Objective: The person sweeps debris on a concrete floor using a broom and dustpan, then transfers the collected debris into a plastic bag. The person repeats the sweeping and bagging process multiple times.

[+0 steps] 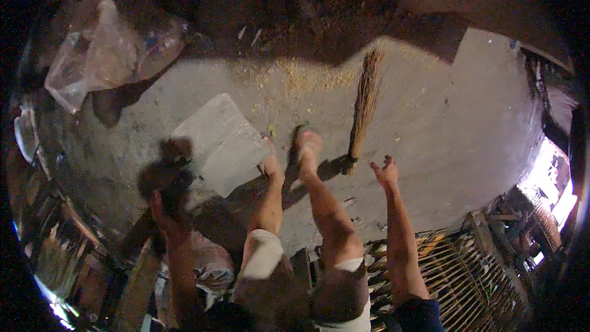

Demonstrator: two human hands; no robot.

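My right hand [386, 171] is held out over the floor with its fingers apart and nothing in them. Just left of it is a stick broom [366, 101], its bound end near my fingers but apart from them. The broom's bristle tips reach scattered yellowish grain [299, 76]. My left hand [163, 212] is raised at the left, dim and blurred. A dark blurred shape [166, 175] appears just beyond it; whether that is an object or a shadow, I cannot tell. Between the hands, a flat pale sheet [221, 143] lies on the floor, touching or close to one of my feet.
A clear plastic bag [106, 51] is at the upper left. Slatted bamboo [461, 276] borders the floor [438, 138] at the lower right, beside a bright opening [551, 180]. Dark material [295, 18] lies along the far side. Wooden pieces [69, 258] crowd the lower left.
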